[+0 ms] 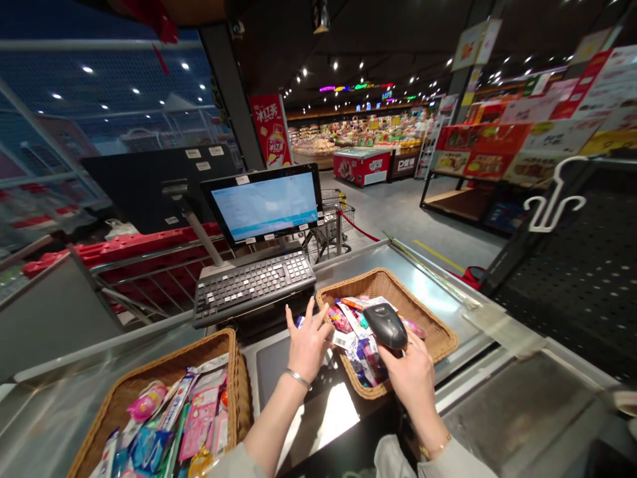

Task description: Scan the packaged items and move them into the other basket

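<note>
My right hand (412,372) is closed around a black handheld barcode scanner (385,325), held over the right wicker basket (438,332). Below the scanner lie several small packaged goods in pink, purple and white wrappers. My left hand (308,345), a silver bangle at its wrist, hovers at that basket's left rim with its fingers spread. Beside its thumb is a white barcode label (341,340); whether they touch I cannot tell. A bit of something blue (299,322) shows between the fingers. To the left, another wicker basket (231,358) holds toothbrush-like packs, pink packets and blue wrappers.
Behind the baskets stand a black keyboard (256,282) and a lit monitor (269,204) on the metal counter (279,458). A second screen (159,186) is seen from behind. At right are a black perforated panel (577,279) and a white hook (555,199).
</note>
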`<state>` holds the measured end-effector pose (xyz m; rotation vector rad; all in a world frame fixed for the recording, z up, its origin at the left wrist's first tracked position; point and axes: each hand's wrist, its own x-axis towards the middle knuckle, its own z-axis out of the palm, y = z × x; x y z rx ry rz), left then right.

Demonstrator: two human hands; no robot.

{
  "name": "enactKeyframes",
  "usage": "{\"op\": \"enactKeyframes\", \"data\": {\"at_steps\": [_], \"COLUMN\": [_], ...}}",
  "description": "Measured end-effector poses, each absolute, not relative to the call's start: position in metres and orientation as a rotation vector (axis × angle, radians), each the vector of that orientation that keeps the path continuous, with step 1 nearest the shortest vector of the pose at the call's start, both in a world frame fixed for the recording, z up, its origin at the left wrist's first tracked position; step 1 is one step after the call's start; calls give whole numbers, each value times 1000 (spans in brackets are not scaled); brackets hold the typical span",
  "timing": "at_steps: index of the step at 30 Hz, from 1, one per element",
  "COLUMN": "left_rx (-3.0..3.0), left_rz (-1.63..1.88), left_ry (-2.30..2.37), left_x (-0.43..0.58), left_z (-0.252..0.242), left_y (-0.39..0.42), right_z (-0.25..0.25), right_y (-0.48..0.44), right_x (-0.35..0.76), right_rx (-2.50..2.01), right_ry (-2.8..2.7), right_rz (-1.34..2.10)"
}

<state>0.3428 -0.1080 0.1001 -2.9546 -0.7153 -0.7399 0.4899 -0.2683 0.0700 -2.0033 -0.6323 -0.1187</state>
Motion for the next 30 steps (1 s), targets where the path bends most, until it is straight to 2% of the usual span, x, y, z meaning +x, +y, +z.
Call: {"op": "enactKeyframes", "data": {"at_steps": [15, 30], "left_rx": [-2991, -3106], "left_rz": [-630, -220], "left_ry": [-252, -315], "left_x": [396, 430], "left_z": [59, 40], "left_y": [-119, -141], "right_z": [66, 62], "right_y": [-281, -284], "right_x": [520, 527], "right_rx": [-2051, -2041], "right_ry": [-519, -501], "right_rz": [-152, -140]}}
